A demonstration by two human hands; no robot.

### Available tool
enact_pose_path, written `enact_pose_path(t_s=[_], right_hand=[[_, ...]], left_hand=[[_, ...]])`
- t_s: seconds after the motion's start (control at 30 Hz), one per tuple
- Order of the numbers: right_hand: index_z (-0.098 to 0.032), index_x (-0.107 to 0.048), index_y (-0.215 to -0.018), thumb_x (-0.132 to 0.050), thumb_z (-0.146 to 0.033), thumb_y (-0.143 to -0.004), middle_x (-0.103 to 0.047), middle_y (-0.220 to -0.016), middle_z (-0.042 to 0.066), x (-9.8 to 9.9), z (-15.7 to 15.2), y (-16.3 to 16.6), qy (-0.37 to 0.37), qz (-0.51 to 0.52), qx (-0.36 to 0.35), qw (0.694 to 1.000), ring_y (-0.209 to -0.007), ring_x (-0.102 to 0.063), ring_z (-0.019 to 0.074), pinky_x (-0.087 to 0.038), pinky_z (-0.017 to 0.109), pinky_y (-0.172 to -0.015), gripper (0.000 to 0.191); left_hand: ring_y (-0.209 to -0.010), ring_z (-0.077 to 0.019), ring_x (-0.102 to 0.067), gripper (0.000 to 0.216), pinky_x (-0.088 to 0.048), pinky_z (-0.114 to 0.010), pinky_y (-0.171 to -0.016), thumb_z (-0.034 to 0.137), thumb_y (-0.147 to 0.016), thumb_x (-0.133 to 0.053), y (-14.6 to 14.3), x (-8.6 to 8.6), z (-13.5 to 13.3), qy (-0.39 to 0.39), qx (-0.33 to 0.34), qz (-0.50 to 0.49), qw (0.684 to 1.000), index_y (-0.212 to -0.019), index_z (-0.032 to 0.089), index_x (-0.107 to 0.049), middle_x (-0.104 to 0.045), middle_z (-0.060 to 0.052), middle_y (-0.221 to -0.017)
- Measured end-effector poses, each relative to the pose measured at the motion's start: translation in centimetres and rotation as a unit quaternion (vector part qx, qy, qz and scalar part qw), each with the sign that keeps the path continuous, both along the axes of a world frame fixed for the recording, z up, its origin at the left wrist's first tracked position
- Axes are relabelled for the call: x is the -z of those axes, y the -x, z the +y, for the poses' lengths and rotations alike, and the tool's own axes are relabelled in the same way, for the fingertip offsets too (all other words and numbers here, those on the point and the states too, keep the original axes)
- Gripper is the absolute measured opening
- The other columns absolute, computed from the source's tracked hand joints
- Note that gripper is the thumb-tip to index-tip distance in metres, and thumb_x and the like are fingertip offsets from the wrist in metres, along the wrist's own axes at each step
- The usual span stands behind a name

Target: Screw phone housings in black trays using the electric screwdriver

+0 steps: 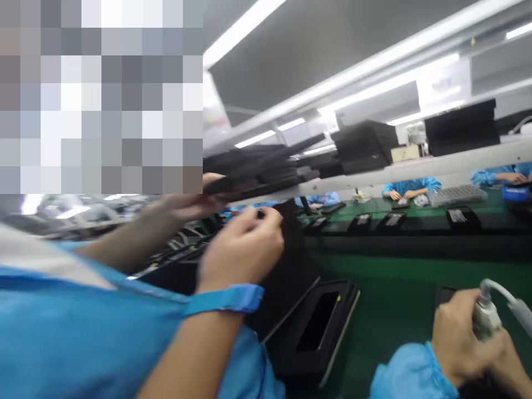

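My left hand (455, 335), in a blue cuff, is at the lower right with its fingers curled. What it grips is hidden. Beside it, my right hand (505, 354) closes around a pale corded electric screwdriver (487, 318), whose tip is out of sight. A dark case (444, 295) shows partly behind my left hand. Left of my hands, a black tray (286, 354) carries a flat device with a dark screen (319, 321) and a yellow dot.
A co-worker in blue sits close on the left. Their banded hand (243, 244) and other hand (195, 205) are near black trays (261, 172). More cases (390, 221) line the green bench (399, 282). A white cable (505, 291) arches at right. Other workers (411, 188) sit opposite.
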State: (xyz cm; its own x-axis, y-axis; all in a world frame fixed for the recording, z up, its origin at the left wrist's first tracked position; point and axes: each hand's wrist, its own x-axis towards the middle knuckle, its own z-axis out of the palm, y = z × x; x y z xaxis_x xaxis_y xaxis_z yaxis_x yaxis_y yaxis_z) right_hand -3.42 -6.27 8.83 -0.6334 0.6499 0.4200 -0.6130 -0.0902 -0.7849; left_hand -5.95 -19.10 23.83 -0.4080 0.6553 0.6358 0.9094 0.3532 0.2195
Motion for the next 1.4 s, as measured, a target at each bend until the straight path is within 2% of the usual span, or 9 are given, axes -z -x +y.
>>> enact_pose_path(t_s=[0.07,0.13,0.17,0.23,0.43,0.57,0.7,0.93,1.4], right_hand=[[-0.02,-0.066,-0.064,-0.069,-0.037,-0.071,-0.064,-0.062,0.001,1.6,2.7,-2.4,-0.092,-0.037,-0.015,0.995,-0.059,-0.063,0.019,-0.057,0.022,-0.046,0.018],[-0.018,-0.065,-0.066,-0.074,-0.032,-0.062,-0.066,-0.065,0.002,2.7,4.9,-4.1,-0.148,-0.085,-0.04,0.985,-0.057,-0.062,0.0184,-0.057,0.023,-0.049,0.017],[-0.019,-0.065,-0.069,-0.075,-0.033,-0.061,-0.067,-0.068,0.003,3.1,5.6,-4.4,-0.156,-0.108,-0.043,0.981,-0.06,-0.063,0.0196,-0.057,0.025,-0.052,0.019],[-0.018,-0.064,-0.078,-0.073,-0.038,-0.065,-0.067,-0.076,0.006,3.8,6.3,-4.2,-0.162,-0.143,-0.044,0.975,-0.066,-0.063,0.0206,-0.058,0.029,-0.06,0.026],[-0.019,-0.061,-0.086,-0.071,-0.04,-0.07,-0.064,-0.082,0.006,4.9,6.1,-3.7,-0.174,-0.162,-0.063,0.969,-0.075,-0.061,0.0205,-0.056,0.033,-0.071,0.029],[-0.02,-0.058,-0.087,-0.072,-0.039,-0.071,-0.06,-0.079,0.003,4.8,6.4,-3.9,-0.176,-0.149,-0.103,0.968,-0.071,-0.057,0.0178,-0.055,0.032,-0.072,0.028],[-0.021,-0.054,-0.077,-0.07,-0.039,-0.072,-0.054,-0.07,0.0,4.1,6.6,-4.0,-0.178,-0.154,-0.117,0.965,-0.061,-0.05,0.0144,-0.052,0.028,-0.062,0.026],[-0.021,-0.051,-0.069,-0.071,-0.042,-0.069,-0.05,-0.063,0.0,3.7,6.5,-4.3,-0.18,-0.169,-0.106,0.963,-0.055,-0.047,0.0151,-0.047,0.028,-0.052,0.029],[-0.022,-0.051,-0.068,-0.071,-0.044,-0.067,-0.049,-0.06,-0.002,4.0,6.6,-4.0,-0.166,-0.171,-0.113,0.964,-0.054,-0.049,0.0154,-0.049,0.028,-0.053,0.03]], left_hand=[[-0.069,-0.0176,-0.07,0.039,-0.06,-0.024,-0.061,0.032,-0.067,-0.077,-1.9,5.2,5.3,-0.005,0.025,-0.068,0.997,-0.102,0.018,-0.065,-0.073,-0.004,-0.083],[-0.067,-0.0191,-0.07,0.045,-0.06,-0.028,-0.063,0.03,-0.069,-0.076,-3.4,9.0,8.3,-0.039,0.024,-0.122,0.991,-0.109,0.014,-0.064,-0.074,-0.007,-0.087],[-0.067,-0.0192,-0.07,0.046,-0.059,-0.029,-0.062,0.032,-0.071,-0.074,-3.7,10.2,8.9,-0.054,0.026,-0.14,0.988,-0.112,0.014,-0.063,-0.074,-0.007,-0.089],[-0.067,-0.0185,-0.069,0.045,-0.057,-0.028,-0.061,0.036,-0.074,-0.072,-3.4,11.3,9.1,-0.078,0.033,-0.158,0.984,-0.114,0.017,-0.062,-0.074,-0.005,-0.089],[-0.078,-0.016,-0.07,0.042,-0.055,-0.023,-0.066,0.033,-0.075,-0.073,-2.8,10.0,7.9,-0.143,0.08,-0.177,0.97,-0.113,0.018,-0.062,-0.073,-0.004,-0.097],[-0.064,-0.0123,-0.065,0.036,-0.051,-0.021,-0.058,0.027,-0.073,-0.073,-3.7,10.0,7.9,-0.154,0.064,-0.222,0.96,-0.106,0.017,-0.064,-0.072,-0.001,-0.082],[-0.062,-0.0126,-0.063,0.038,-0.05,-0.023,-0.057,0.024,-0.069,-0.074,-4.0,10.3,7.8,-0.158,0.041,-0.218,0.962,-0.105,0.018,-0.065,-0.071,0.001,-0.079],[-0.063,-0.0159,-0.064,0.038,-0.051,-0.029,-0.062,0.029,-0.068,-0.077,-3.8,10.3,7.9,-0.136,0.015,-0.17,0.976,-0.103,0.018,-0.066,-0.073,0.0,-0.078],[-0.077,-0.0196,-0.069,0.039,-0.058,-0.034,-0.079,0.034,-0.07,-0.076,-3.5,10.9,7.9,-0.163,0.024,-0.123,0.979,-0.104,0.019,-0.066,-0.075,-0.004,-0.089]])
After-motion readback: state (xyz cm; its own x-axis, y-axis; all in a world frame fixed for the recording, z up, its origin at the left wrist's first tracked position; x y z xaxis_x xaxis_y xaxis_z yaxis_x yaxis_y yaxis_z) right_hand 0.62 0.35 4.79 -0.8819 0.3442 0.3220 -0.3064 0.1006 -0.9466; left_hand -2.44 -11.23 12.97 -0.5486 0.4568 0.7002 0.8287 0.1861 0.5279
